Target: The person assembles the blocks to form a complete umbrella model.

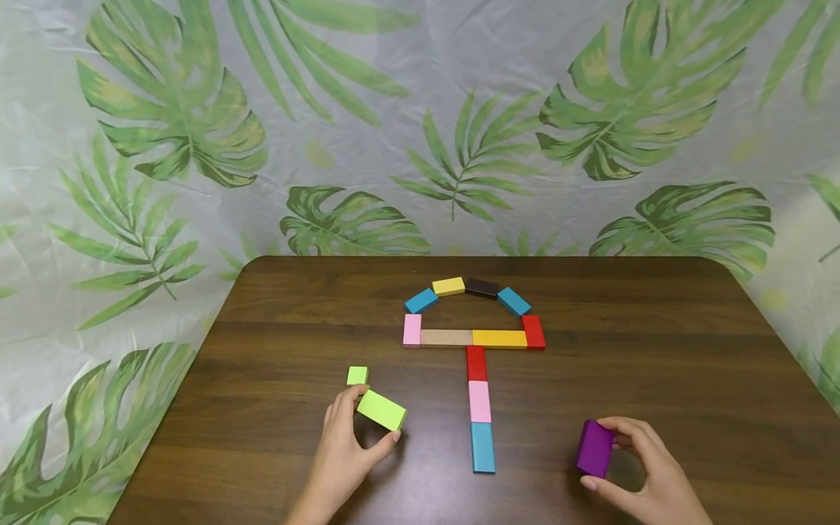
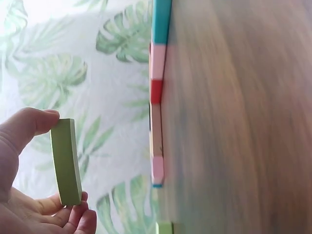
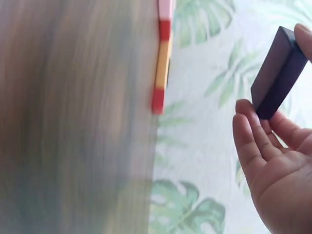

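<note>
My left hand (image 1: 348, 445) pinches a lime green block (image 1: 382, 410) by its ends between thumb and fingers, held above the table; the left wrist view shows the same green block (image 2: 67, 162) edge-on. Another lime green block (image 1: 357, 375) lies just beyond the fingertips. On the right, my right hand (image 1: 646, 467) grips a purple block (image 1: 594, 448) between thumb and fingers, also raised; it looks dark (image 3: 279, 73) in the right wrist view. Between the hands a stem of red (image 1: 477, 363), pink (image 1: 480, 401) and blue (image 1: 483, 447) blocks runs toward me.
Beyond the stem, a tan block (image 1: 447, 337) and a yellow-orange block (image 1: 499, 338) form a bar. A pink block (image 1: 412, 330) and a red block (image 1: 534, 332) flank it. Blue, yellow and black (image 1: 482, 288) blocks arch behind. A leaf-print cloth (image 1: 485, 44) hangs behind the wooden table (image 1: 295, 306).
</note>
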Motion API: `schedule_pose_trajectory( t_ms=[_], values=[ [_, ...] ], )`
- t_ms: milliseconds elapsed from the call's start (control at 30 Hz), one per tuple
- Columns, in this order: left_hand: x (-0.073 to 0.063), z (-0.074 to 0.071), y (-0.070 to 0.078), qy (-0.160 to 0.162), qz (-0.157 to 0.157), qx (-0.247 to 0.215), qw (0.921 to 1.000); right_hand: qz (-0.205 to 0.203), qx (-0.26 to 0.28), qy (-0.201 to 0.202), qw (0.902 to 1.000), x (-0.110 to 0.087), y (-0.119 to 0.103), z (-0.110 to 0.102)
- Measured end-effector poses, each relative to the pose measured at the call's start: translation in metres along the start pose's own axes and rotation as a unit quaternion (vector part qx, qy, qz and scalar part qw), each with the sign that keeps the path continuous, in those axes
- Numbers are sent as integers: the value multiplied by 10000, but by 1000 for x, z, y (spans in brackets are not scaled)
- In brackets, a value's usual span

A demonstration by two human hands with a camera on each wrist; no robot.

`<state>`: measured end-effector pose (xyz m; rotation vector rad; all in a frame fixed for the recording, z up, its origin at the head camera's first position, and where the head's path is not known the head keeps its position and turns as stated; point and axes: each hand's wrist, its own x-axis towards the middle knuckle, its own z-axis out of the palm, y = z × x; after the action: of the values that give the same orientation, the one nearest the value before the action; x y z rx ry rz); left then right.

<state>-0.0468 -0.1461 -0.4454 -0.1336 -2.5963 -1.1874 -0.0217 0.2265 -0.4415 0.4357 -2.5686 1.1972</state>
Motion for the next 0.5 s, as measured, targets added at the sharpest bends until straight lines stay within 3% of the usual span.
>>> schedule_pose_trajectory(
  t_ms=[300,500],
  values=[
    [-8,11,20,-377,686,-145,9968,-469,495,-200,9975,-2,-16,29],
    [-15,19,28,-630,987,-194,9929,65,674,-562,9961,-4,-33,47]
  ],
)
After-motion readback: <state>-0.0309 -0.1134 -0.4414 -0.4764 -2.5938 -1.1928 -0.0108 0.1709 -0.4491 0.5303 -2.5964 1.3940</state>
